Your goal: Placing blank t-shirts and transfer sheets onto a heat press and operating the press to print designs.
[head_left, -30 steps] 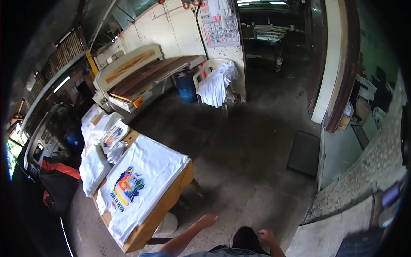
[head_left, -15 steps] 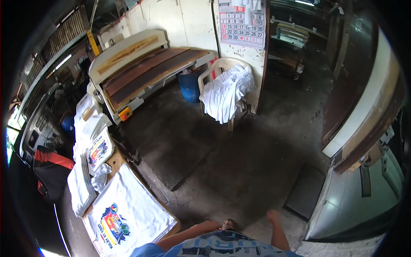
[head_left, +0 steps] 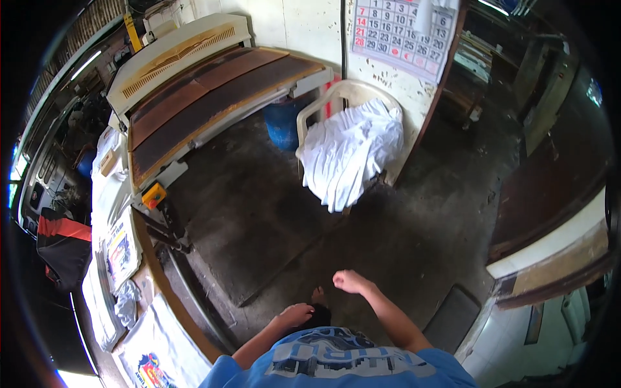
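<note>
I stand over the dark floor with both forearms reaching forward, and neither hand touches anything. My left hand (head_left: 297, 315) hangs low beside my leg, its fingers loosely stretched and nothing visible in it. Further forward, my right hand (head_left: 351, 282) is curled into a loose fist with nothing showing in it. Ahead, a cream plastic chair (head_left: 306, 123) carries a pile of white cloth (head_left: 352, 152), apparently shirts. Nearest my left arm is a table (head_left: 187, 326) bearing a white printed shirt (head_left: 169, 343) laid flat, cut off by the lower edge.
A large heat press (head_left: 213, 81) with a brown bed stands ahead left, its orange switch box (head_left: 154, 195) at the near corner. A blue drum (head_left: 283, 126) sits beside the chair. Folded printed shirts (head_left: 121, 249) line the table. A dark mat (head_left: 451, 318) lies right.
I have moved forward, so the chair, press and calendar appear nearer and the table slides back left. My right hand has swung up and forward; my left hand now shows in front of me.
</note>
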### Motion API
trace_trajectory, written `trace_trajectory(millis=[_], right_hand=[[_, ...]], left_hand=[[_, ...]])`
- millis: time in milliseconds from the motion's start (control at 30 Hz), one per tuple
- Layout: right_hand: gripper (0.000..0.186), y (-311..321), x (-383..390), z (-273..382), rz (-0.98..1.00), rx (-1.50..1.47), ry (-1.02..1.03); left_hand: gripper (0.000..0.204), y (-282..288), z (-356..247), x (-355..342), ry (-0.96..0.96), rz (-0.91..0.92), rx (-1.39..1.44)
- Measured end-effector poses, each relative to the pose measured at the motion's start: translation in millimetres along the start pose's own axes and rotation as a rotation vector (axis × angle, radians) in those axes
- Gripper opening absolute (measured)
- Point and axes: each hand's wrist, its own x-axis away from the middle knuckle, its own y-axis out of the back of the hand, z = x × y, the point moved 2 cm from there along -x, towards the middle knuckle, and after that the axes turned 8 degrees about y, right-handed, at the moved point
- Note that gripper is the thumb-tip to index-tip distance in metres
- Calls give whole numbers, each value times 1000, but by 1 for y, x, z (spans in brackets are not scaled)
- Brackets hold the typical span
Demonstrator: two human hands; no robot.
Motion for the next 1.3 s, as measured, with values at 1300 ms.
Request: trace_trajectory(millis=[1300], right_hand=[[30, 521, -374, -10, 791, -520, 399]], left_hand=[[62, 474, -118, -400, 326, -636, 34]])
